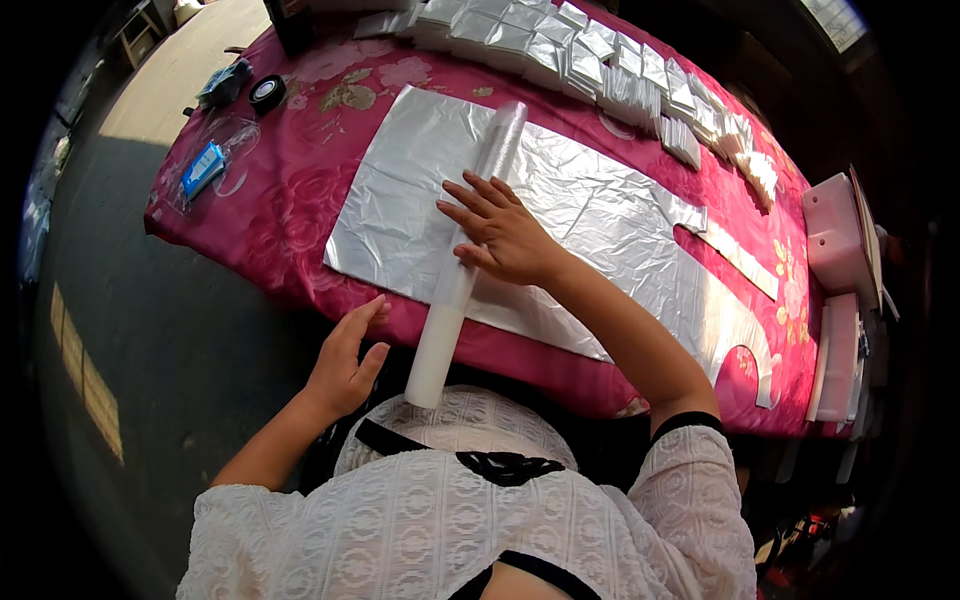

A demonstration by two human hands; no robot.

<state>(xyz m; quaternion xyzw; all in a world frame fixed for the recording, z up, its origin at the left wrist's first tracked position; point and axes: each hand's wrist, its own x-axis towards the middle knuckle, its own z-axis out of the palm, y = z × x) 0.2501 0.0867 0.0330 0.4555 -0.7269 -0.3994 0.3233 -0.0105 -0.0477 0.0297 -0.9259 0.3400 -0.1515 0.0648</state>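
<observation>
A large sheet-like stack of whitish plastic bags point(600, 240) with cut-out handles at its right end lies flat on the table. Across its left part rests a long translucent plastic roll point(440, 335), slanting from the far side toward me, its near end jutting past the table edge. My right hand point(505, 232) lies on the roll and the bags beside it, fingers spread. Off the table's front edge, left of the roll's near end, my left hand point(345, 360) hovers with fingers apart and nothing in it.
Rows of small folded white packets point(540, 50) line the far side of the pink flowered tablecloth point(290, 215). At the left lie a black tape roll point(267, 92) and a blue-and-white packet point(204, 170). Pale pink bins point(838, 235) stand at the right edge.
</observation>
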